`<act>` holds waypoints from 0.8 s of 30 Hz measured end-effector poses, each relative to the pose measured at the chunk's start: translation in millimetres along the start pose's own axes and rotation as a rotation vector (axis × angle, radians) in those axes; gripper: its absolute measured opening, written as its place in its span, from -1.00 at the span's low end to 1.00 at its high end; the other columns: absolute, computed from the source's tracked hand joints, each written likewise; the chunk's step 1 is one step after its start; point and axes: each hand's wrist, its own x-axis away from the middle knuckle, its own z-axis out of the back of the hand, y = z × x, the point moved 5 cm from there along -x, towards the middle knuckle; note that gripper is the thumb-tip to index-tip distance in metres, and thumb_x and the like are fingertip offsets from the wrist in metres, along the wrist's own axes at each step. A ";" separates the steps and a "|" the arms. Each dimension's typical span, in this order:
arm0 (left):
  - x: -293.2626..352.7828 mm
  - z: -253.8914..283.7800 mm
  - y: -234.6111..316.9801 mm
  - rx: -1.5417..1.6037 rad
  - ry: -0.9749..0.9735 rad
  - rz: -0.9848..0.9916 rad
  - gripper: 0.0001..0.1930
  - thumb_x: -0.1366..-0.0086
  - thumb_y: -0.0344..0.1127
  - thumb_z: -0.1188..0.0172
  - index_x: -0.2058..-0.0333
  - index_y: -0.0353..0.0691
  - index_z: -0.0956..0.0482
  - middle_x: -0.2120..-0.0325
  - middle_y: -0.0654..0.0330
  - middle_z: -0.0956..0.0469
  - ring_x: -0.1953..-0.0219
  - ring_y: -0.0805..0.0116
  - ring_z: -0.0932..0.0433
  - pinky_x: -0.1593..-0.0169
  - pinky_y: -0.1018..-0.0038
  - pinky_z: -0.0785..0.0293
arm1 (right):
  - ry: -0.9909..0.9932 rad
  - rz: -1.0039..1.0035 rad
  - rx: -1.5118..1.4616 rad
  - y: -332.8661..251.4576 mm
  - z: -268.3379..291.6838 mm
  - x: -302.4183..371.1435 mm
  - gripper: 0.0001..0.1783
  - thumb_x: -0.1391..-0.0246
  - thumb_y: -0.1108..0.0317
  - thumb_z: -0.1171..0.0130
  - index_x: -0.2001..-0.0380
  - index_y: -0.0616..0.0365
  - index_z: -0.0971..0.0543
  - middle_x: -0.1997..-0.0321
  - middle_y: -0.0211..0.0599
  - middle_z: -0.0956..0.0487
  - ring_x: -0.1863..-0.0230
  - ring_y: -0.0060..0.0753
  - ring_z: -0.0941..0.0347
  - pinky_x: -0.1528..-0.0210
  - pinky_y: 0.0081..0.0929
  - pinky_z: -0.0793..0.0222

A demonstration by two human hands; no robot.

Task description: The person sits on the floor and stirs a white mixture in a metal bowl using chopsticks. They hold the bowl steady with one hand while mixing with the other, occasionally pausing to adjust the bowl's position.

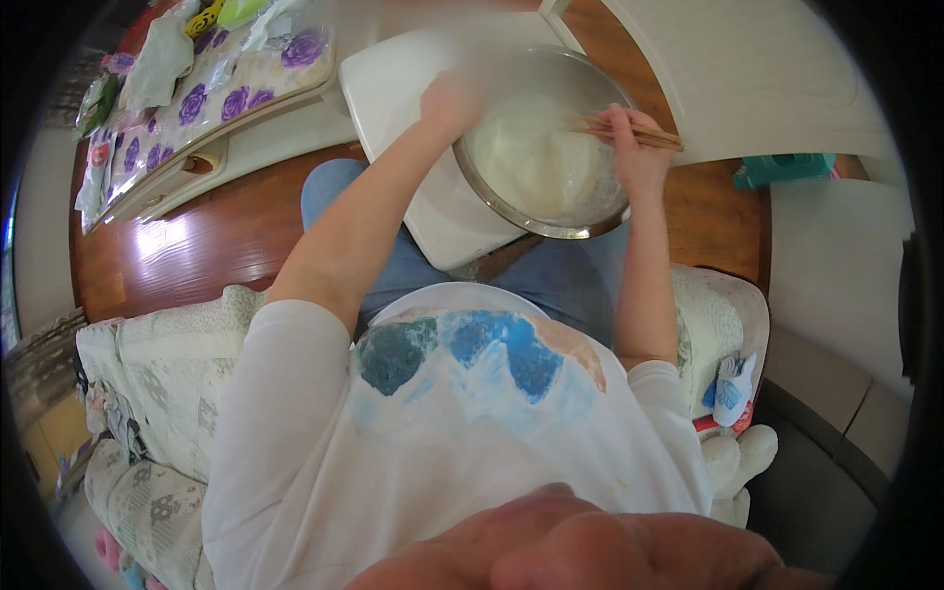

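A large metal bowl (473,187) sits at the right part of a white stool or small table (398,118), in front of my knees. Inside it lies a pale, whitish mass (536,162), flour or dough by its look; I cannot tell which. My right hand (634,143) is closed around wooden chopsticks (661,138) over the bowl's right side, their tips reaching inward above the pale mass. My left hand (455,103) is by the bowl's left rim. A hazy blur covers its fingers, so whether it grips anything is hidden.
To the far left stands a table with a purple-flowered cover (236,103), bearing plastic bags. A white panel-like piece of furniture (757,69) rises at the right, with a teal item (782,169) beneath it. I sit on a sofa with a quilted cover (177,379). The floor (197,251) is brown wood.
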 end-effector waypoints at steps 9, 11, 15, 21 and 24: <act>1.8 -0.3 -1.0 -0.023 -0.012 0.014 -0.55 -0.29 0.06 0.12 0.29 -0.27 -0.46 0.34 -0.04 -0.55 0.24 0.00 -0.52 0.19 0.19 -0.42 | -0.095 -0.073 0.300 -2.5 44.4 31.1 -0.75 -0.10 0.31 -0.11 0.47 0.32 -0.55 0.49 -0.29 -0.56 0.45 -0.52 -0.49 0.37 -0.60 -0.41; 0.2 -1.4 0.5 -0.026 -0.027 0.033 -0.55 -0.29 0.06 0.12 0.29 -0.27 -0.46 0.34 -0.04 -0.55 0.24 0.00 -0.52 0.18 0.19 -0.42 | -0.146 -0.200 0.240 -1.3 40.2 45.3 -0.74 -0.11 0.29 -0.09 0.49 0.31 -0.55 0.50 -0.29 -0.56 0.46 -0.52 -0.50 0.40 -0.60 -0.43; 0.5 -0.5 2.1 0.003 -0.032 0.050 -0.55 -0.28 0.06 0.11 0.29 -0.27 -0.47 0.34 -0.04 -0.55 0.23 -0.01 -0.51 0.18 0.19 -0.42 | -0.248 -0.354 0.077 8.2 0.4 62.0 -0.71 -0.15 0.27 -0.04 0.44 0.32 -0.53 0.48 -0.27 -0.56 0.39 -0.44 -0.54 0.31 -0.51 -0.52; 4.5 2.6 0.0 0.010 0.041 -0.003 -0.56 -0.28 0.05 0.10 0.29 -0.28 -0.47 0.34 -0.06 -0.54 0.22 -0.03 -0.51 0.18 0.18 -0.42 | -0.121 -0.177 -0.198 7.6 -35.1 27.6 -0.74 -0.12 0.30 -0.08 0.40 0.35 -0.51 0.43 -0.19 -0.55 0.42 -0.41 -0.54 0.34 -0.51 -0.54; 4.0 2.9 -2.0 0.011 0.046 0.012 -0.57 -0.28 0.04 0.09 0.30 -0.29 -0.47 0.34 -0.07 -0.54 0.23 -0.03 -0.51 0.18 0.17 -0.42 | -0.026 -0.097 -0.159 1.3 -11.6 10.5 -0.74 -0.10 0.32 -0.10 0.34 0.39 -0.49 0.37 -0.15 -0.55 0.39 -0.35 -0.55 0.30 -0.47 -0.56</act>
